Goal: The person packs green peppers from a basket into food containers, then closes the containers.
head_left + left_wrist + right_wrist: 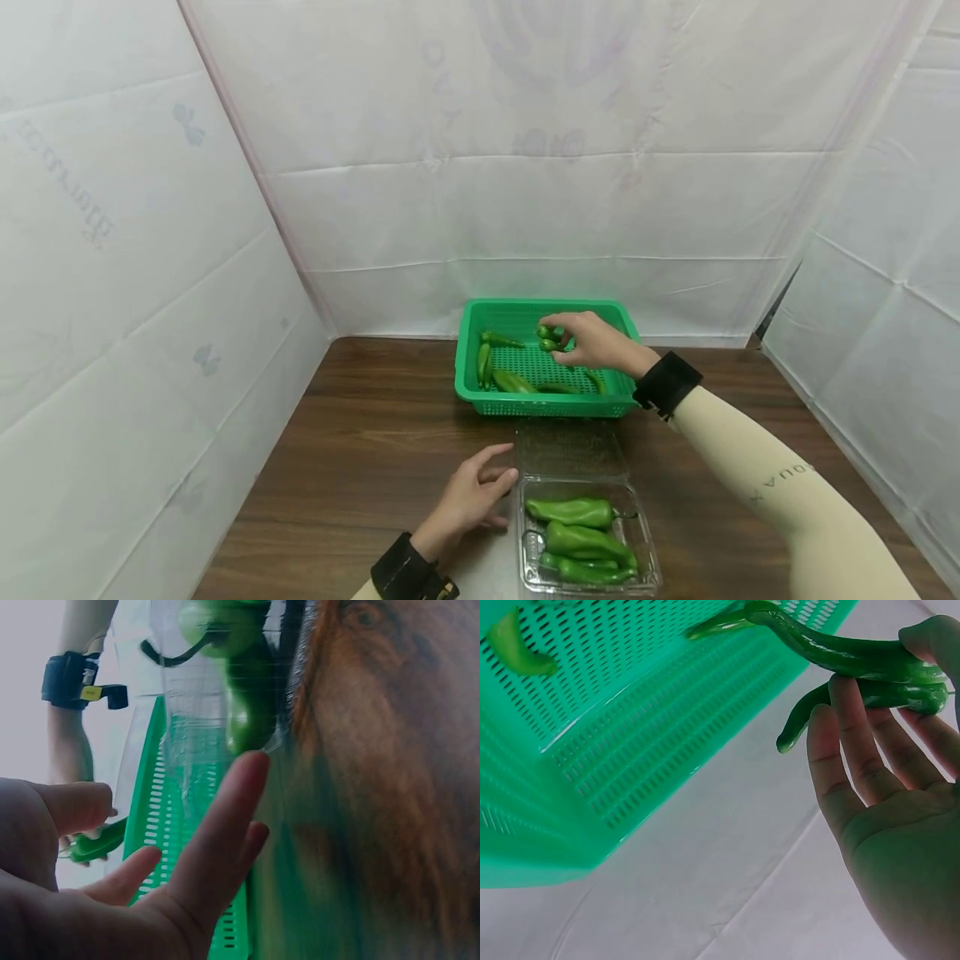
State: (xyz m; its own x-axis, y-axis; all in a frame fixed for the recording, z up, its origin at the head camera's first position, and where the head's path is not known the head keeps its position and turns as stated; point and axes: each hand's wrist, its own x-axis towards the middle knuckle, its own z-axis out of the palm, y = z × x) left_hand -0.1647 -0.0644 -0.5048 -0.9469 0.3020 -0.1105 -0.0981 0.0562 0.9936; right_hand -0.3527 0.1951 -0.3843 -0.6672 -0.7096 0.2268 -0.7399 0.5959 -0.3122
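My right hand pinches two curved green peppers between thumb and fingers, over the green basket. In the right wrist view the peppers lie one above the other, stems toward the thumb side. My left hand is beside the left edge of a clear plastic clamshell box, its fingers loosely bent with nothing in them. Several larger green peppers lie crosswise in the box. Its transparent lid is folded back toward the basket.
More green peppers are scattered along the basket's left and front sides. White sheeting encloses the brown wooden table at the back and both sides. The basket stands close to the back sheet.
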